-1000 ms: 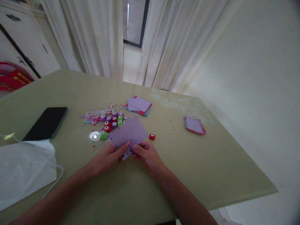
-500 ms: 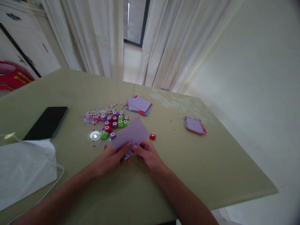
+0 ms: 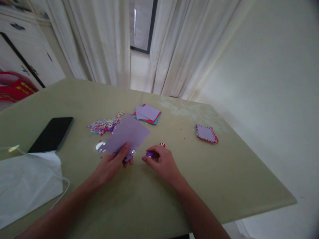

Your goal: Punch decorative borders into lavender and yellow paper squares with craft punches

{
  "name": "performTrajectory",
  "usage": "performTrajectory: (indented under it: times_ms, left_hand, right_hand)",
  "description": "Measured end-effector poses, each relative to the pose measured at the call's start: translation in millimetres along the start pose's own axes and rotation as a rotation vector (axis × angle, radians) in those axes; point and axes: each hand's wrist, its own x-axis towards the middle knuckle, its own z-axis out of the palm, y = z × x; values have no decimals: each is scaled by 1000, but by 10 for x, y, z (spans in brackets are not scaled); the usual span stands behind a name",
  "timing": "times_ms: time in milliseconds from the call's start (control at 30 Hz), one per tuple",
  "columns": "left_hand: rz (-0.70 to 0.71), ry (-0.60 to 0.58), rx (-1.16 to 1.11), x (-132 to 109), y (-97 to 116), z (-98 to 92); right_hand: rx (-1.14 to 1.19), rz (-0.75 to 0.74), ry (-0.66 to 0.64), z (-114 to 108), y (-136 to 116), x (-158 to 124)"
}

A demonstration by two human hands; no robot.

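Observation:
Between the thumb and fingers of my left hand [image 3: 113,166] is a sheet of purple paper [image 3: 128,132], tilted up, with small cut-out holes along its near edge. My right hand [image 3: 161,162] pinches a small purple craft punch [image 3: 150,154], a little to the right of the paper and apart from it. Just beyond my right fingers a red craft punch [image 3: 162,144] stands on the table, partly covered by the hand. Other punches, such as a purple one [image 3: 110,127], show past the paper, which hides most of the group.
Colourful paper bits [image 3: 102,126] lie in a heap behind the punches. Purple, red and blue sheets [image 3: 149,112] are stacked farther back. A stack of punched-edge cards [image 3: 206,133] lies at right. A phone [image 3: 51,134], white sheet [image 3: 27,186] and cable [image 3: 67,186] occupy the left.
My right hand has drawn the purple punch off the paper's edge and moved slightly right. My left hand has shifted left with the paper, which now covers most of the punches.

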Motion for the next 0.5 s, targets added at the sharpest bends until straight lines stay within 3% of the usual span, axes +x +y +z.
performTrajectory:
  times_ms: [100,367,500]
  left_hand:
    - [25,41,-19,7,51,-14]
    - [121,225,-42,81,116,-179]
    - [164,304,-157,156,103,-289]
  right_hand:
    - [-320,-114,4,-39,86,22]
    - [-601,-181,239,-115,169,123]
    - [-584,-114,140,-204,237,153]
